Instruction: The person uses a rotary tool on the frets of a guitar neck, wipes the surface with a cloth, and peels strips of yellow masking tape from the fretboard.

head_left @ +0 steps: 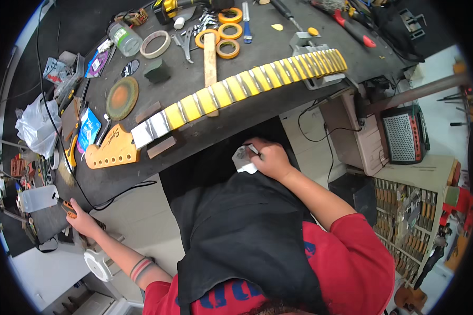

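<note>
Yellow-taped wooden guitar neck [220,94] lies along near edge of dark bench [181,81]. Left hand [84,220]: fingers closed around slim orange-and-black tool [67,207]. Right hand [273,160]: fingers pinching crumpled white sheet [243,163]. Probably best: steady grip, tool tip clear of loose black cable [126,188].
</note>
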Motion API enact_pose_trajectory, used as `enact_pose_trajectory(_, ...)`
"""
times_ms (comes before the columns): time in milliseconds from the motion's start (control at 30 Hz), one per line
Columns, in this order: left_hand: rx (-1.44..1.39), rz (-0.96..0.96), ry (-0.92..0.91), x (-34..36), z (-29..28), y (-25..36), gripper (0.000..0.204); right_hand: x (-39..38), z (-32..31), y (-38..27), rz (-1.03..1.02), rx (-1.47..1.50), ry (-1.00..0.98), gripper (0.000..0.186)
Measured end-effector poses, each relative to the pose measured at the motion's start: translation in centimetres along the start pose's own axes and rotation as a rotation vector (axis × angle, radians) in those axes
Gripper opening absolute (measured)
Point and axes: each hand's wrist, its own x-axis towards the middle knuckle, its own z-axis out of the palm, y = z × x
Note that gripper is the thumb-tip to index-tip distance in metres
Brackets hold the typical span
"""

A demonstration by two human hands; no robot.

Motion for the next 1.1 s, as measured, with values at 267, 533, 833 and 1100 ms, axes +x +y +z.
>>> enact_pose_trajectory(267,-0.076,0.053,-0.001,0.1,0.1,-0.4,0.087,0.3,0.3,-0.6,0.003,0.009,0.012,0.024)
enact_pose_trajectory(533,-0.102,0.047,0.027,0.3,0.9,-1.1,0.083,-0.3,-0.4,-0.3,0.081,0.029,-0.05,0.026)
enact_pose_trajectory(833,-0.264,0.128,-0.274,5.5,-1.9,1.7,0.062,-0.5,-1.3,1.2,0.33,0.653,-0.169,0.028)
enact_pose_trajectory(1100,0.014,0.206,-0.287,9.2,0.7,6.3,0.08,-0.6,-8.3,-4.4,0.417,0.787,-0.247,0.023)
